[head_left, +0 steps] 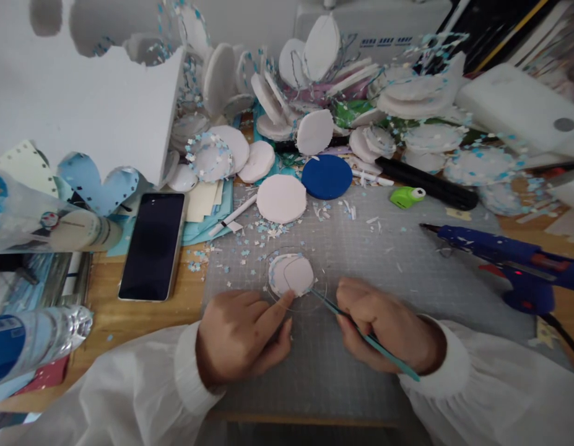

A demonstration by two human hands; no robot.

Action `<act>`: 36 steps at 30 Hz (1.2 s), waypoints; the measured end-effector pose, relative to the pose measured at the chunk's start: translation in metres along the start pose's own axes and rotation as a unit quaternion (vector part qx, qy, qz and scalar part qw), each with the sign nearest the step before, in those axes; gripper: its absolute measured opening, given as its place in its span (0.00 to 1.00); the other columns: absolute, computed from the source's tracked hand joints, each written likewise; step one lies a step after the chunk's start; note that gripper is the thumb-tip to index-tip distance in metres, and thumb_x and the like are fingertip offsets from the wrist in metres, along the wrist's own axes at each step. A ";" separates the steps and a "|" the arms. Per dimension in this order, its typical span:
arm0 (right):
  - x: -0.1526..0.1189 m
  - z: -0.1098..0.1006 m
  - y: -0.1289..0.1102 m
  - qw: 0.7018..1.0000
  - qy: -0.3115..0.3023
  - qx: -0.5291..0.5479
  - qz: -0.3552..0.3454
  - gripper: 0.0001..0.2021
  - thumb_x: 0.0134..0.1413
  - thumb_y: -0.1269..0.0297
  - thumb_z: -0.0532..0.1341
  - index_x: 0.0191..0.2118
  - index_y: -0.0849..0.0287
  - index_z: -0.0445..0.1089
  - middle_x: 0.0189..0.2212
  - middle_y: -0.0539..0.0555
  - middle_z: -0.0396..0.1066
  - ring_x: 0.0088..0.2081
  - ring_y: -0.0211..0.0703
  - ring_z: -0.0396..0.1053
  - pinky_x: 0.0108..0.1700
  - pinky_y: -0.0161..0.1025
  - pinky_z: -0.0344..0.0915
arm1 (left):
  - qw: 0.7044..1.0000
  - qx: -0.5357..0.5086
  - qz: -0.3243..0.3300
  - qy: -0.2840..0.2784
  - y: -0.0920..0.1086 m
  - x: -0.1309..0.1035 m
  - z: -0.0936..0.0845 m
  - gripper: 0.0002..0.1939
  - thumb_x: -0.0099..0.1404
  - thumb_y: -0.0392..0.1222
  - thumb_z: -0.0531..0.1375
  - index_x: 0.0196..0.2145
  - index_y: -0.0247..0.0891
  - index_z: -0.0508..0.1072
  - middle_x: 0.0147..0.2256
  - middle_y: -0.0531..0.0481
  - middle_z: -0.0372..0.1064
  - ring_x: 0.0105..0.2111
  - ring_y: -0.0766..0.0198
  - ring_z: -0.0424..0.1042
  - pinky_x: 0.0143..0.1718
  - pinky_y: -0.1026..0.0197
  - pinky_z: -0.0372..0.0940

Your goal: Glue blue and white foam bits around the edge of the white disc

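A small white round disc (300, 274) with pale blue bits along its left edge lies on the grey cutting mat (379, 260). Thin wire or thread loops over and around it. My left hand (244, 334) rests at its lower left, index fingertip pressing on the disc's lower edge, thumb apart and the other fingers curled. From the right, my right hand (379, 322) grips teal tweezers (330, 305), their tips at the disc's right edge. Whether the tips pinch the wire is too small to tell. Behind lie a larger white disc (282, 198) and a blue round lid-like disc (327, 176).
A blue glue gun (495, 248) with a lit red light lies right, near a green punch (406, 197) and a black cutter-like tool (426, 183). A phone (152, 248), plastic cup (68, 223) and water bottle (40, 337) stand or lie left. White discs crowd the back.
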State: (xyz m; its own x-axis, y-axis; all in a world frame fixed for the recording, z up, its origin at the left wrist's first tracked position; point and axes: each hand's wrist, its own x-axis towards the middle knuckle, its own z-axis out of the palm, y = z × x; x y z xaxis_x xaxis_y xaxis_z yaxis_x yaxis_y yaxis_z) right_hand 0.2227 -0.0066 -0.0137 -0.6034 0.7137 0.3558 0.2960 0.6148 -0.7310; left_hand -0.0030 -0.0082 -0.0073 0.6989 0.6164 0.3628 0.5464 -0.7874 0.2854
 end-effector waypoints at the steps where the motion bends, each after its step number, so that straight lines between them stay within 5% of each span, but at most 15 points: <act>1: 0.000 0.000 0.001 1.000 0.015 0.005 0.001 0.16 0.49 0.83 0.50 0.26 0.55 0.44 0.19 0.45 0.50 0.23 0.36 0.52 0.26 0.36 0.49 | 1.000 0.000 0.001 -0.001 0.000 0.000 0.000 0.14 0.59 0.33 0.57 0.44 0.26 0.72 0.18 0.54 0.68 0.15 0.64 0.65 0.15 0.60 0.58; 4: 0.001 0.001 0.004 0.999 0.042 0.004 0.016 0.16 0.50 0.82 0.51 0.27 0.55 0.45 0.20 0.45 0.51 0.24 0.36 0.53 0.27 0.36 0.51 | 1.000 0.002 0.005 0.001 0.001 0.001 0.000 0.14 0.60 0.33 0.57 0.44 0.26 0.73 0.18 0.54 0.68 0.15 0.64 0.65 0.15 0.60 0.57; 11: 0.001 0.002 0.007 0.999 -0.023 -0.032 -0.001 0.16 0.48 0.85 0.50 0.29 0.55 0.46 0.22 0.45 0.51 0.26 0.36 0.51 0.29 0.36 0.51 | 0.997 0.060 -0.047 0.021 -0.001 0.003 -0.004 0.11 0.60 0.34 0.57 0.41 0.30 0.75 0.19 0.54 0.70 0.17 0.63 0.68 0.17 0.59 0.60; 18: 0.001 0.002 0.005 0.998 -0.024 -0.047 -0.018 0.16 0.47 0.86 0.50 0.31 0.55 0.47 0.23 0.46 0.51 0.26 0.36 0.50 0.29 0.36 0.49 | 0.999 0.050 0.017 -0.008 0.001 0.002 -0.001 0.16 0.61 0.33 0.57 0.46 0.28 0.72 0.17 0.56 0.66 0.17 0.65 0.67 0.16 0.60 0.59; 36: -0.001 0.004 0.004 0.995 -0.027 -0.085 -0.034 0.15 0.45 0.85 0.49 0.33 0.55 0.50 0.25 0.49 0.56 0.28 0.39 0.53 0.30 0.36 0.53 | 0.997 0.068 0.022 0.015 0.005 0.002 0.003 0.16 0.60 0.32 0.57 0.46 0.26 0.70 0.18 0.55 0.67 0.17 0.65 0.67 0.17 0.61 0.60</act>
State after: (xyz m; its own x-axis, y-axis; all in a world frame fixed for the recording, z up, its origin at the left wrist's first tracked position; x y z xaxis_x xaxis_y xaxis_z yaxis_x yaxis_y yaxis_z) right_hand 0.2214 -0.0060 -0.0198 -0.6641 0.6526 0.3648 0.3725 0.7119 -0.5953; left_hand 0.0024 -0.0114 -0.0079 0.7104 0.5797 0.3991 0.5746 -0.8052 0.1469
